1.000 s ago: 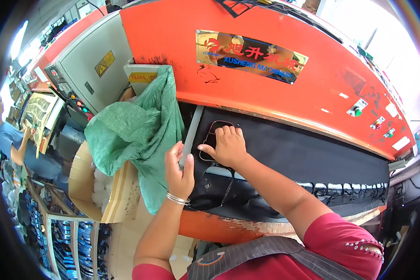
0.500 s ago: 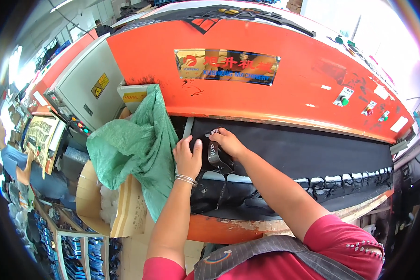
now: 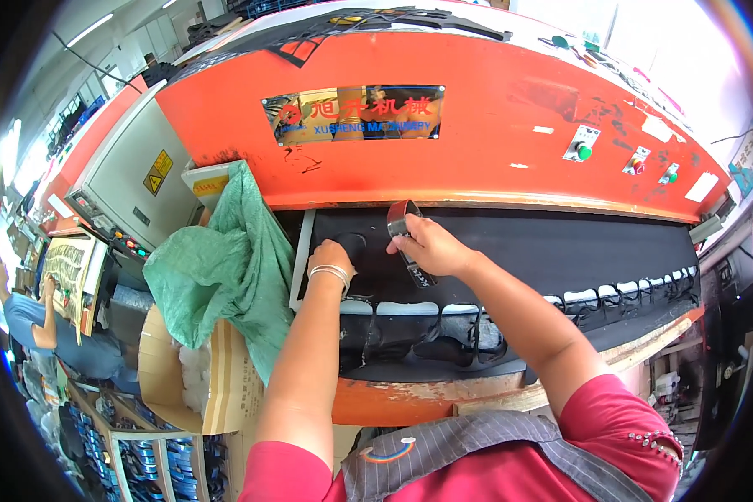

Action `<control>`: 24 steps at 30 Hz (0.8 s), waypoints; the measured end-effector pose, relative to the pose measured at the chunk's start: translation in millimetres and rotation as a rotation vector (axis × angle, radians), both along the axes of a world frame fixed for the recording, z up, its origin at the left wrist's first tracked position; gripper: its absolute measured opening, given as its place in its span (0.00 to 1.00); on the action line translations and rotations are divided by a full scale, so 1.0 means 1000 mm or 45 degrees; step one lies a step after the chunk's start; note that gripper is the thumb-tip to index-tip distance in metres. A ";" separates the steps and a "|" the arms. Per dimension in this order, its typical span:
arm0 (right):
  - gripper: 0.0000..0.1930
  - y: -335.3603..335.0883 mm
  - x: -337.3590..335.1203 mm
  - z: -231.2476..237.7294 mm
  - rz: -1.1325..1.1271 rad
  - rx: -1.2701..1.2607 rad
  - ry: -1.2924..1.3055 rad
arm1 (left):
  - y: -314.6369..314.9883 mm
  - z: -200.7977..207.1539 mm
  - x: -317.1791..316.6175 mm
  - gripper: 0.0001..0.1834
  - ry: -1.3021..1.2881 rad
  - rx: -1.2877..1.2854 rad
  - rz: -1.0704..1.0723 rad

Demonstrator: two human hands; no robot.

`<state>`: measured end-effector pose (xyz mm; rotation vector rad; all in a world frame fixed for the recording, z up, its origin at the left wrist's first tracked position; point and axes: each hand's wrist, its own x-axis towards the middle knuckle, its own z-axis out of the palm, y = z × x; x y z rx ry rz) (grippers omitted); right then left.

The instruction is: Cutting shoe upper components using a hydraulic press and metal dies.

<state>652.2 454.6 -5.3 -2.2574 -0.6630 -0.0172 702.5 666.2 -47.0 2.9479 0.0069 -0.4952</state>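
Since the earlier frame, the dark, shiny metal band bent into a long loop has shifted to the right along the smooth black sheet, and the bare left hand has gone from open beside it to fingers curled down at the sheet. The band is now at the centre of the frame, tilted, its upper end toward the orange machine front. The bare right hand has its grip closed around one side of the band, thumb and fingers pressed together. The left hand's fingertips are hidden, so I cannot tell how far open its grip is or whether it has hold of anything; a rounded outline shows in the sheet just beside it. Pale openings run in a row along the sheet's near edge. Left of centre hangs a crumpled green woven bag, above an open brown cardboard box.
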 end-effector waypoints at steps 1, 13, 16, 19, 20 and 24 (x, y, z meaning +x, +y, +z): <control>0.09 0.001 -0.004 0.003 -0.112 0.131 0.108 | 0.002 0.009 -0.006 0.22 0.022 -0.183 0.006; 0.11 0.009 -0.024 -0.015 -0.306 0.336 -0.196 | -0.021 -0.012 -0.040 0.34 -0.230 -0.516 0.024; 0.13 0.002 -0.034 0.004 -0.361 0.485 0.103 | -0.005 -0.018 -0.049 0.30 -0.329 -1.011 0.172; 0.10 -0.036 -0.045 0.014 -0.290 0.015 -0.139 | 0.028 -0.024 -0.060 0.24 -0.473 -1.911 0.543; 0.09 -0.048 -0.047 0.005 -0.257 -0.195 -0.312 | 0.050 -0.029 -0.065 0.23 -0.413 -2.225 0.730; 0.06 -0.079 -0.066 -0.020 -0.110 -0.904 -0.316 | 0.115 0.016 -0.100 0.21 -0.487 -2.565 0.522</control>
